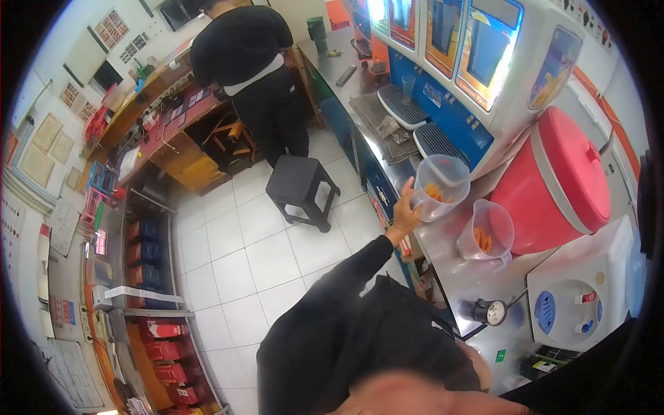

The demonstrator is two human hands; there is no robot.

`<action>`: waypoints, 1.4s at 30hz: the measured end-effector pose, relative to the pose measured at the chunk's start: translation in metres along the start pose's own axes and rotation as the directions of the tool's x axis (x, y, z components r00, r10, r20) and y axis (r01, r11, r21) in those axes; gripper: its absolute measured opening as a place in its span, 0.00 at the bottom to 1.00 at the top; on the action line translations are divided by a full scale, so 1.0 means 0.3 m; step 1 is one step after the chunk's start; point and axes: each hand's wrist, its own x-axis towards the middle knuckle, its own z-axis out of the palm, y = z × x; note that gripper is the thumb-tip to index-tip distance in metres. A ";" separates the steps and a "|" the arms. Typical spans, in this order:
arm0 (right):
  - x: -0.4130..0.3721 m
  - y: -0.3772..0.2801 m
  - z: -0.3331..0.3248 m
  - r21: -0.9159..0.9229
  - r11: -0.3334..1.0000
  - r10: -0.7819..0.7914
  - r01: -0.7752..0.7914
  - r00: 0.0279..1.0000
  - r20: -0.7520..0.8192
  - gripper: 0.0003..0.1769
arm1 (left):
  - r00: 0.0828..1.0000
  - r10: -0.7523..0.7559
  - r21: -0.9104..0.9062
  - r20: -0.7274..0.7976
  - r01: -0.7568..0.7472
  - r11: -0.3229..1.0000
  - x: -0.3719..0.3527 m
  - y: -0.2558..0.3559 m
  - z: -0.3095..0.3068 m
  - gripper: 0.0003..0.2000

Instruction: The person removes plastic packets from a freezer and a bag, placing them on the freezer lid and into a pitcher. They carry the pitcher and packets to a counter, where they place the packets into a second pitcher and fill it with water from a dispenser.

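My left hand (405,213) reaches over the steel counter, its fingers closed at the handle of a clear plastic pitcher (453,174). Orange pieces lie at the bottom of this pitcher; I cannot make out what they are. Just beside it, a second clear plastic pitcher (503,220) stands on the counter with similar orange pieces inside. My right hand does not show clearly; blurred skin and dark cloth fill the bottom edge.
Behind the pitchers stand a lit drink dispenser (470,90) and a large pink drink cooler (553,187). A small round gauge (494,312) and a white water dispenser (568,315) are nearer. A black stool (301,181) and a person in black (242,48) are to the left.
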 end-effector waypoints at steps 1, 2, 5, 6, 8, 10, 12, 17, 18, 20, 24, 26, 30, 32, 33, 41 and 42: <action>-0.001 -0.040 -0.087 -0.090 0.994 -0.063 0.060 0.997 -0.034 0.19 | 0.998 -0.047 0.000 0.038 0.047 0.999 -0.030 -0.047 0.022 0.38; 0.041 0.007 -0.184 -0.271 0.943 -0.220 0.191 0.972 -0.080 0.21 | 0.983 -0.155 -0.020 0.098 0.158 0.987 -0.064 -0.078 0.025 0.38; 0.175 -0.155 -0.370 -0.043 0.943 -0.294 0.330 0.766 -0.572 0.18 | 0.972 -0.141 -0.089 0.186 0.159 0.983 -0.087 -0.089 0.042 0.38; 0.230 -0.244 -0.418 -0.252 0.914 -0.403 0.319 0.637 -0.657 0.18 | 0.983 -0.089 0.018 0.163 0.088 0.996 -0.082 -0.084 0.034 0.39; 0.453 -0.198 -0.557 -0.293 0.919 -0.394 0.263 0.597 -0.699 0.28 | 0.983 0.022 0.189 0.182 -0.057 0.980 -0.072 -0.058 0.033 0.40; 0.561 -0.244 -0.605 -0.470 0.882 -0.312 -0.031 0.709 -0.633 0.38 | 0.987 0.027 0.331 0.158 -0.078 0.940 -0.106 -0.080 0.019 0.43; 0.586 -0.329 -0.595 -0.338 0.939 -0.146 -0.058 0.823 -0.548 0.42 | 0.998 -0.007 0.117 0.057 0.000 0.993 -0.150 -0.063 -0.009 0.40; 0.778 -0.152 -0.656 -0.427 0.902 -0.231 -0.071 0.755 -0.613 0.29 | 0.534 -0.439 0.105 0.723 0.543 0.833 -0.314 0.072 -0.272 0.29; 0.787 -0.162 -0.667 -0.359 0.927 -0.152 -0.110 0.765 -0.625 0.27 | 0.369 -0.351 0.115 0.861 0.530 0.840 -0.350 0.067 -0.312 0.28; 0.787 -0.172 -0.652 -0.300 0.940 -0.088 -0.162 0.736 -0.672 0.23 | 0.123 -0.240 0.132 0.963 0.564 0.816 -0.377 0.106 -0.350 0.26; 0.718 -0.250 -0.599 -0.372 0.914 -0.188 -0.164 0.641 -0.744 0.19 | 0.116 0.008 -0.055 0.993 0.410 0.910 -0.410 0.097 -0.372 0.24; 0.625 -0.293 -0.594 -0.417 0.901 -0.260 -0.119 0.621 -0.739 0.18 | 0.118 0.104 -0.123 0.988 0.168 0.978 -0.436 0.076 -0.345 0.25; 0.385 -0.347 -0.608 -0.355 0.914 -0.406 0.198 0.413 -0.815 0.14 | -0.129 -0.246 0.243 0.961 -0.043 0.969 -0.285 0.279 -0.245 0.27; 0.205 -0.326 -0.649 -0.218 0.902 -0.338 0.372 0.297 -0.893 0.13 | -0.220 -0.338 0.332 0.915 -0.068 0.941 -0.257 0.311 -0.172 0.29; 0.100 -0.302 -0.673 -0.121 0.896 -0.258 0.427 0.280 -0.925 0.14 | -0.160 -0.230 0.218 0.960 -0.086 0.972 -0.220 0.345 -0.134 0.29; -0.418 0.086 -0.630 0.195 0.809 0.170 0.554 0.096 -0.981 0.14 | 0.582 0.303 -0.391 0.755 0.027 0.920 0.078 0.915 0.388 0.13; -0.411 0.164 -0.612 0.202 0.832 0.198 0.517 0.063 -0.978 0.14 | 0.590 0.278 -0.419 0.758 0.115 0.901 0.066 0.988 0.447 0.12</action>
